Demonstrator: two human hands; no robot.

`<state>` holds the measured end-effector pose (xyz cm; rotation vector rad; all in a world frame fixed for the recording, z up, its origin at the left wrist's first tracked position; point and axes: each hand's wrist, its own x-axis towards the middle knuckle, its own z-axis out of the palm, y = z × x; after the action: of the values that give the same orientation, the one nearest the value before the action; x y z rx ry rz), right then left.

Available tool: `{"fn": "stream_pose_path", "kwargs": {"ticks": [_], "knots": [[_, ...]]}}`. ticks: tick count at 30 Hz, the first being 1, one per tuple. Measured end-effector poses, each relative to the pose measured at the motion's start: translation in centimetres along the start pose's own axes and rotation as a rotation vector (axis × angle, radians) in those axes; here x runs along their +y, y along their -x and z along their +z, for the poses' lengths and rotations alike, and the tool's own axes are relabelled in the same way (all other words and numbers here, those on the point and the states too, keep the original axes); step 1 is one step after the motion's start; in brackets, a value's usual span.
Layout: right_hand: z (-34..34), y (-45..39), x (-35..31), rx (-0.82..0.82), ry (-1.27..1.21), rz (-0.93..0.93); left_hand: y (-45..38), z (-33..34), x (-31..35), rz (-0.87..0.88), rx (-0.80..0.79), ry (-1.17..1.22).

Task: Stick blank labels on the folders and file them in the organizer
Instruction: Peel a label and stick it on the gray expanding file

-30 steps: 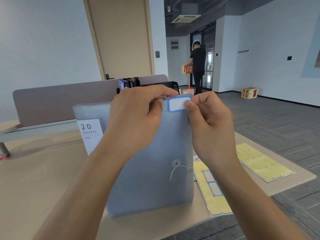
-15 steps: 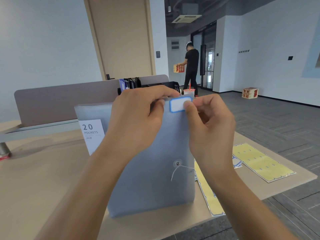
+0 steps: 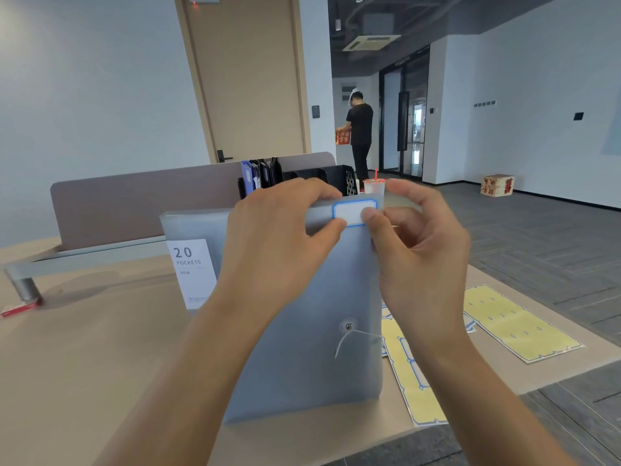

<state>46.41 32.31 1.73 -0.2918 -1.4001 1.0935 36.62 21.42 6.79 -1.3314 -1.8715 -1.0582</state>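
Head view: the left hand grips the upright grey-blue plastic folder at its far top edge. The right hand, earlier pinching, now thumbs the blue-bordered white label flat, seemingly stuck. The black organizer waits behind.

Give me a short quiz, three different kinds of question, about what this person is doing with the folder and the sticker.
1. True or false: the blue-bordered label sits at the bottom corner of the grey folder.
2. Which part of the right hand presses the label? A) palm B) thumb C) little finger
3. Fill in: the black organizer stands ____ the folder.

Key:
1. False; it is at the top right corner.
2. B; the left hand grips the folder's top edge beside it.
3. Behind, on the desk.
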Motion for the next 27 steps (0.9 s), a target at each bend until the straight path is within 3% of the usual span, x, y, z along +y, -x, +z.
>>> {"fn": "stream_pose_path", "kwargs": {"ticks": [12, 19, 27], "knots": [[-0.5, -0.7, 0.0, -0.028, 0.024, -0.038, 0.0, -0.2, 0.1, -0.056, -0.017, 0.090], [-1.2, -0.1, 0.1, -0.106, -0.061, 0.118, 0.1, 0.0, 0.3, -0.061, -0.005, 0.055], [-1.3, -0.1, 0.3, -0.101, -0.077, 0.102, 0.0, -0.2, 0.2, -0.045, -0.056, 0.051]]}}
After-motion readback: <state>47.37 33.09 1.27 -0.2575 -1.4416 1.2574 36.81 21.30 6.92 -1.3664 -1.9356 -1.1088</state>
